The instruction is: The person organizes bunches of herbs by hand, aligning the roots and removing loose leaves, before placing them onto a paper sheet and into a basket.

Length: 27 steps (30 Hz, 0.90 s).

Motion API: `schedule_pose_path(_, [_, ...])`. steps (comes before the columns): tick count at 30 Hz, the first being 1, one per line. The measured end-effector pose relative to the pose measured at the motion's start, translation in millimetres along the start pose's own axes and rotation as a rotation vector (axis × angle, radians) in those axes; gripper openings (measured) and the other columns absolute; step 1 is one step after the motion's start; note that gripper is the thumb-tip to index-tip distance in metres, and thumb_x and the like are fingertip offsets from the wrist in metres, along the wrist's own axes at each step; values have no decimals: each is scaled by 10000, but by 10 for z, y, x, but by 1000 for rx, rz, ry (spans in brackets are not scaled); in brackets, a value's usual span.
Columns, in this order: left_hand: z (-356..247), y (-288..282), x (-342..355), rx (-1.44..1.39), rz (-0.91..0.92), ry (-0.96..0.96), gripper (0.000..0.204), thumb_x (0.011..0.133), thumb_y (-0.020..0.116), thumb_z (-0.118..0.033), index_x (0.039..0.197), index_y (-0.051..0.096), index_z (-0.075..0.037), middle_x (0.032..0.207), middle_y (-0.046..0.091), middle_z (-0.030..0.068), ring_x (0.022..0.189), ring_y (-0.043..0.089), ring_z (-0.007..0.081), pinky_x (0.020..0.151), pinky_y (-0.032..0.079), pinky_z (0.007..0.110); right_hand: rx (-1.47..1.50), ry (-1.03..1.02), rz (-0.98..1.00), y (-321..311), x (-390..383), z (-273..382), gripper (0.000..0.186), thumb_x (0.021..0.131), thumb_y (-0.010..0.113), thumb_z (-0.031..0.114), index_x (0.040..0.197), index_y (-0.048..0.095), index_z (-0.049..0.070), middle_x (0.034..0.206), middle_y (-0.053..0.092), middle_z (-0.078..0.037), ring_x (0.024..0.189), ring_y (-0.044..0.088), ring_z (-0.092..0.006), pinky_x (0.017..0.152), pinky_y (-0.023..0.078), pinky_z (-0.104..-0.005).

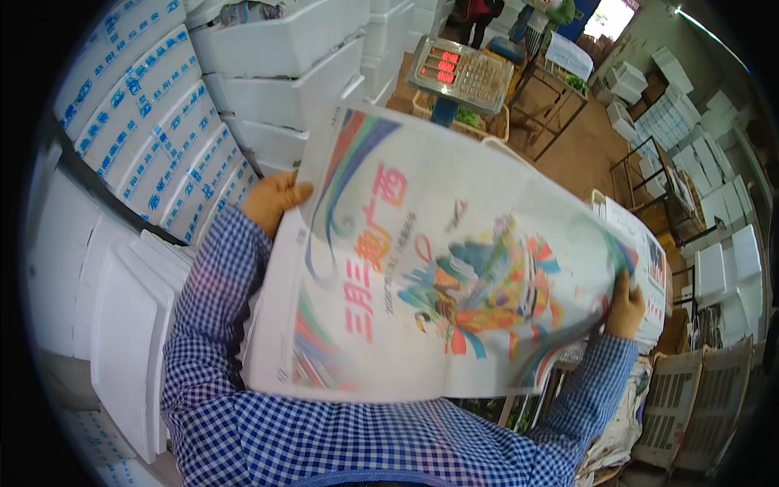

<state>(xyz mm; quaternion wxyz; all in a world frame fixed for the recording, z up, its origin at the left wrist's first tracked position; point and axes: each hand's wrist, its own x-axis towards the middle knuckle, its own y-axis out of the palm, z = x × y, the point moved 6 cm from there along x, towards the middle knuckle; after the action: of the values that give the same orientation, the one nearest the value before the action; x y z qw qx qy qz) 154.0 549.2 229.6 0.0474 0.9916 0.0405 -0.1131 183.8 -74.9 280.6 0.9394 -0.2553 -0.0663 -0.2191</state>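
Note:
A large sheet of newspaper [422, 203] with a colourful printed picture is spread wide before my chest, hiding most of what lies beneath it. At its left edge, my left hand [274, 203] pinches the paper between thumb and curled fingers. My right hand [625, 308] grips the right edge, where the sheet curls and bends. Blue-and-white checked sleeves cover both forearms. Just beyond the sheet's upper edge stands a weighing scale [461, 73] with a red lit display and a keypad, above a crate of green vegetables [469, 118].
White foam boxes [280, 40] are stacked at the left, beside upright foam lids [134, 341]. More newspapers [649, 260] are piled at the right, above pale plastic crates [669, 406]. Farther off are a metal-framed table [556, 85], other people [479, 16] and more foam boxes [625, 81].

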Motion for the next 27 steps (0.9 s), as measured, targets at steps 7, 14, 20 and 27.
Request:
schedule_pose_path(7, [881,-1113,925,934,-257,-102,495,927,622,-431,1171,665,-4,1035,716,179,920,685,276,856,519,346,-693,-76,32,1895,308,-68,577,961,420,607,993,633,72,929,692,-241,886,650,-457,795,507,-526])
schedule_pose_path(14, [1492,-1301,994,492,-391,-292,534,901,680,-337,1359,552,-94,1275,619,190,1057,648,328,888,534,414,-281,-22,155,2265,608,-1292,743,934,642,344,1519,278,64,1402,507,-243,1271,528,-374,1042,439,-437])
schedule_pose_path(20, [-62,-1278,-262,905,-626,439,328,977,550,-94,1300,567,-41,1232,634,156,1050,633,241,882,516,338,-56,-224,36,1264,-664,-435,582,902,655,97,1425,427,-18,1363,529,-272,1293,513,-343,1082,405,-394])
schedule_pose_path(27, [271,1195,624,1647,39,487,737,825,737,-330,1474,405,-222,1562,306,140,1470,192,378,1160,63,647,-565,-380,285,2519,-501,-66,735,827,720,435,1450,449,154,1478,427,-209,1382,366,-406,1153,261,-520])
